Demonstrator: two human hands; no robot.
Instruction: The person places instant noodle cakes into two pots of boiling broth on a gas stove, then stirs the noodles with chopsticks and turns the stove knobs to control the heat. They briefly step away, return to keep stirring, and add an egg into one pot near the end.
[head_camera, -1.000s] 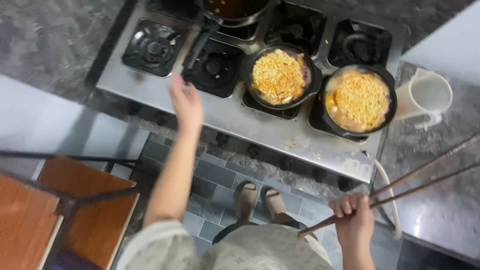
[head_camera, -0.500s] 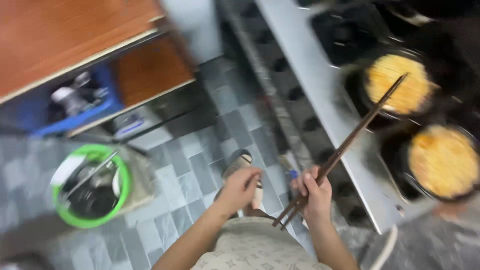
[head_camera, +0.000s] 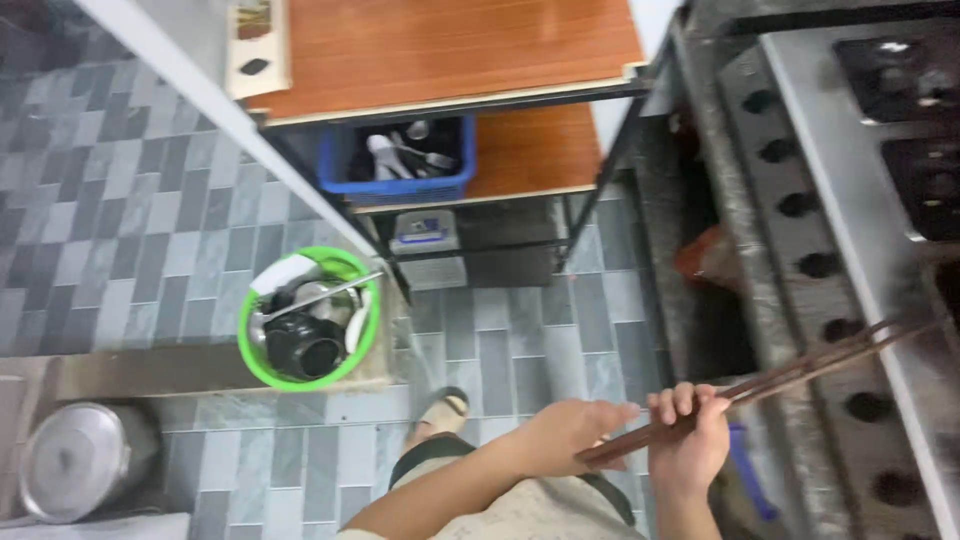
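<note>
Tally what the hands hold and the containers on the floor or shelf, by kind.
Long chopsticks, gripped in the right hand with the left hand touching: 2
Green basin: 1
Blue bin: 1
Metal pot: 1
Total: 5

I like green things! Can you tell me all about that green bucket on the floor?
The green bucket is round, bright and looks like plastic. It stands upright on a low ledge above the grey tiled floor, beside the shelf leg. It is full of dark pots and dishes, with a long metal handle lying across its rim. No hand touches it.
</note>
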